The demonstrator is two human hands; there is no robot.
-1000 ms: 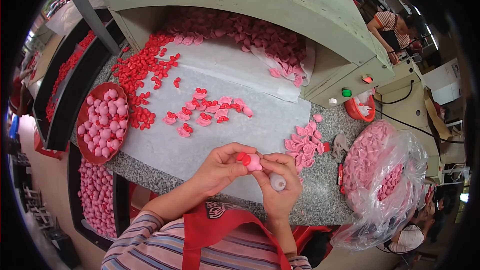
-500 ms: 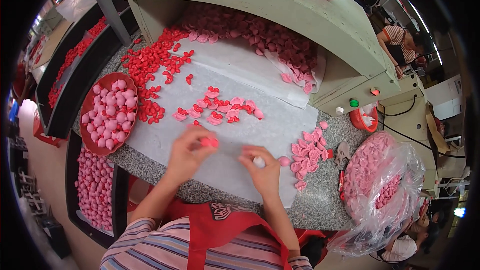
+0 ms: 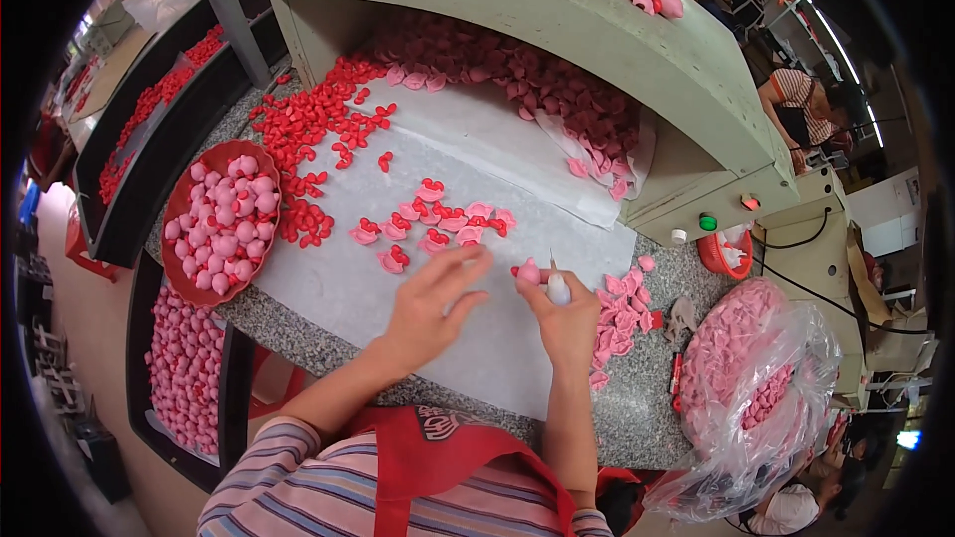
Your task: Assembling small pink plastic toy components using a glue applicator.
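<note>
My left hand (image 3: pixel 430 310) is over the white sheet (image 3: pixel 468 358) with its fingers stretched out and nothing seen in them. Close to its right, my right hand (image 3: pixel 569 323) is closed on a small white bottle (image 3: pixel 558 290) whose thin needle tip points away from me. Between the same hand's thumb and finger sits a rounded pink piece (image 3: pixel 529 272) with a bit of red on its left side. Just beyond my hands lie several cupped pink pieces (image 3: pixel 468 235) with small red pieces (image 3: pixel 432 185) set on them.
A red bowl (image 3: pixel 242 296) of round pink-and-red pieces stands at the left. Loose red pieces (image 3: pixel 318 104) are heaped behind it. A pale green metal housing (image 3: pixel 517 0) arches over a pink pile. Pink pieces (image 3: pixel 622 313) and a plastic bag (image 3: pixel 796 378) lie at the right.
Both hands have moved right. My left hand has opened and its red piece is gone from it; another pink-and-red piece lies on the sheet. A pink piece now shows in my right hand.
</note>
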